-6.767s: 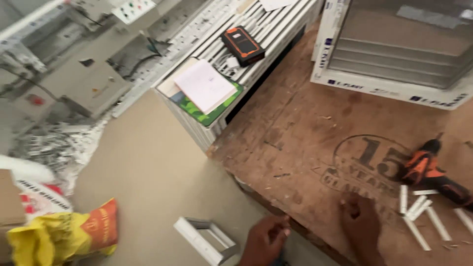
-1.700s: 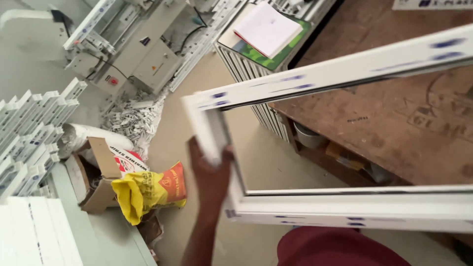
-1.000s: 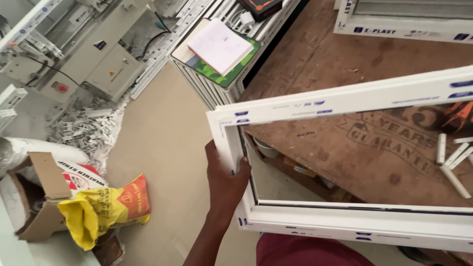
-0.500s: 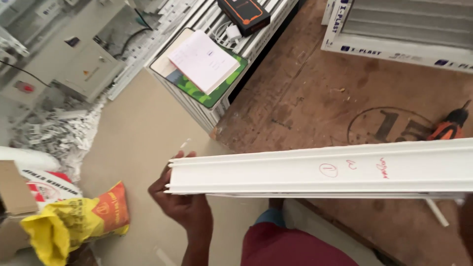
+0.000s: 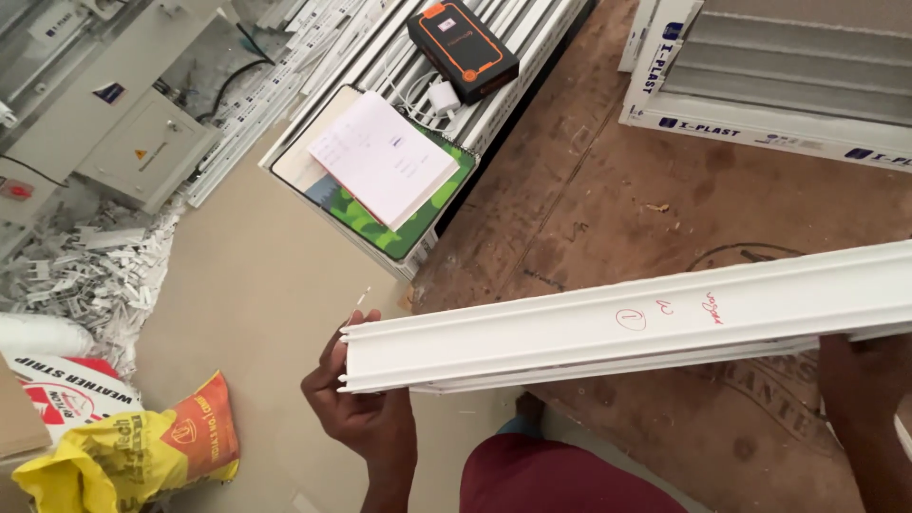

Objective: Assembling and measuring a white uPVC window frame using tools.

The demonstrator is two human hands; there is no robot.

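I hold a white plastic window frame (image 5: 608,328) edge-on in front of me, so only its long ribbed side shows, with red pen marks near the middle. My left hand (image 5: 366,413) grips its left end from below and behind. At the lower right edge of the view, my right hand (image 5: 864,380) is under the frame and holds its other end. The frame hangs over the edge of a brown worktable (image 5: 608,180).
A white louvred frame (image 5: 788,71) lies at the table's far right. Past the table edge a stack of white profiles carries a notebook with a paper sheet (image 5: 385,161) and a black and orange device (image 5: 463,49). A yellow bag (image 5: 133,456) and plastic scraps (image 5: 71,271) lie on the floor at left.
The frame was held open-faced a second ago; it is turned edge-on now and sits a little lower. My right hand has come into view under its right end.
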